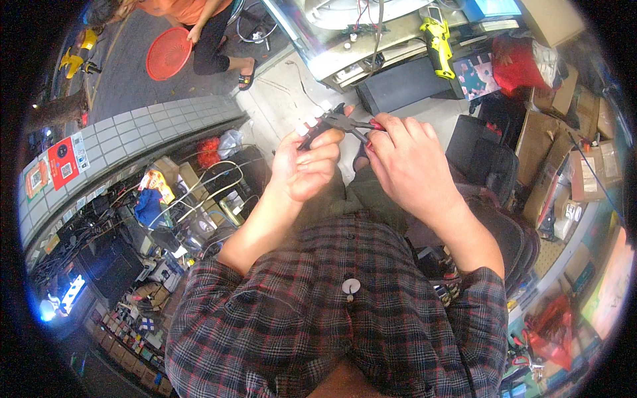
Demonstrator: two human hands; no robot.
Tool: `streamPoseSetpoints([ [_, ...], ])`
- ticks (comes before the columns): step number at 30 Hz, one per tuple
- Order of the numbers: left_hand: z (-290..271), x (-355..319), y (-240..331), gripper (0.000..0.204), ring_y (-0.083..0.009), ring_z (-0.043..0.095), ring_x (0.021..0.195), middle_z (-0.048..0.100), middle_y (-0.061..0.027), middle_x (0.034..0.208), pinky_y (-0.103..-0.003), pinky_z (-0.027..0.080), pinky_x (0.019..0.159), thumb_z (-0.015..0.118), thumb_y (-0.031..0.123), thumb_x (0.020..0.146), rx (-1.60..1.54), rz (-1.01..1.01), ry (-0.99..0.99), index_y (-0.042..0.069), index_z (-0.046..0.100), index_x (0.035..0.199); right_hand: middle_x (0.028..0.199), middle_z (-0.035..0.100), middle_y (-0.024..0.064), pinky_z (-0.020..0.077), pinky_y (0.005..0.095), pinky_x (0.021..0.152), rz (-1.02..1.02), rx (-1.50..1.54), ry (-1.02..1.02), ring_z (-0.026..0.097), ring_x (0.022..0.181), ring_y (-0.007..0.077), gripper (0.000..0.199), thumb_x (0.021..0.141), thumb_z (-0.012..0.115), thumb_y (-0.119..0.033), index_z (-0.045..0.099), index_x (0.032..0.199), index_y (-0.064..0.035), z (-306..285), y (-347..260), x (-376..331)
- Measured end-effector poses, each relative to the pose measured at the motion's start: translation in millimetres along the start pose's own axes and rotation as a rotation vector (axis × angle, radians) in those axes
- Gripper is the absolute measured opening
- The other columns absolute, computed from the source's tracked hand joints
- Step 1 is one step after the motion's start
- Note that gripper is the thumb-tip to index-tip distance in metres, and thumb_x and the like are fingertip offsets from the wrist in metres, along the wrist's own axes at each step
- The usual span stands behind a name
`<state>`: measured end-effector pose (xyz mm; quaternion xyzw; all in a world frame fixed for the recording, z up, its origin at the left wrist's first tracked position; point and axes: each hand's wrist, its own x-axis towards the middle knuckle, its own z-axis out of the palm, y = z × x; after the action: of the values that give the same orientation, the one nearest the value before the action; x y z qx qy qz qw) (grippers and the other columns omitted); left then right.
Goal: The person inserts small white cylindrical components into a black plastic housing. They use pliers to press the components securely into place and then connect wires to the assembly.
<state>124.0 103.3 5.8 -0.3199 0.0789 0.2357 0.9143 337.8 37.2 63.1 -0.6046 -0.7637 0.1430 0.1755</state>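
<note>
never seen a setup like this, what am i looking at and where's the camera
There's no machine here, just a person's two bare hands. The one picture comes from a wide fisheye camera on their head, looking down, so edges bend and their plaid shirt fills the bottom. The left hand holds a small dark piece with white bits; the right hand grips red-handled pliers up against it. Around them are cardboard boxes on the right and cables on the left. At upper left, another person holds a red basket.
</note>
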Motion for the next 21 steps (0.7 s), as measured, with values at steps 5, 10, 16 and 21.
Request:
streamPoseSetpoints([
  [5,-0.7,0.6,-1.8,0.056,-0.0113,0.044,0.056,0.044,-0.0071,0.084,-0.024,0.041,0.044,0.043,0.017,0.104,0.041,0.023,0.02,-0.003,0.029,0.155,0.105,0.064,0.0088,0.0463,0.0396,0.08,-0.03,-0.052,-0.006,0.06,0.092,0.0252,0.019,0.086,0.071,-0.024,0.065,0.09,-0.0072,1.9,0.6,4.5],
  [10,-1.8,2.1,-1.8,0.055,-0.0112,0.043,0.054,0.043,-0.0074,0.083,-0.023,0.04,0.043,0.044,0.018,0.106,0.091,0.078,0.072,-0.003,0.029,0.154,0.102,0.063,0.0087,0.0477,0.04,0.079,-0.041,-0.087,-0.064,0.061,0.092,0.0251,0.018,0.087,0.069,-0.024,0.063,0.09,-0.0072,-1.9,2.1,6.2],
  [16,4.0,5.9,-2.8,0.048,-0.0092,0.041,0.054,0.044,-0.0058,0.081,-0.02,0.036,0.041,0.045,0.022,0.106,0.203,0.146,0.226,-0.001,0.04,0.148,0.098,0.059,0.0085,0.0575,0.0374,0.072,-0.015,-0.069,-0.142,0.063,0.09,0.0245,0.02,0.09,0.067,-0.026,0.06,0.09,-0.0071,1.8,6.8,3.4],
  [21,5.0,9.5,2.4,0.044,-0.0074,0.037,0.05,0.044,-0.0013,0.073,-0.019,0.03,0.039,0.047,0.038,0.108,0.342,0.043,0.197,0.004,0.054,0.137,0.096,0.057,0.0085,0.0602,0.0342,0.068,-0.046,-0.063,-0.125,0.064,0.088,0.0242,0.019,0.092,0.066,-0.025,0.06,0.09,-0.0073,4.8,7.8,1.9],
])
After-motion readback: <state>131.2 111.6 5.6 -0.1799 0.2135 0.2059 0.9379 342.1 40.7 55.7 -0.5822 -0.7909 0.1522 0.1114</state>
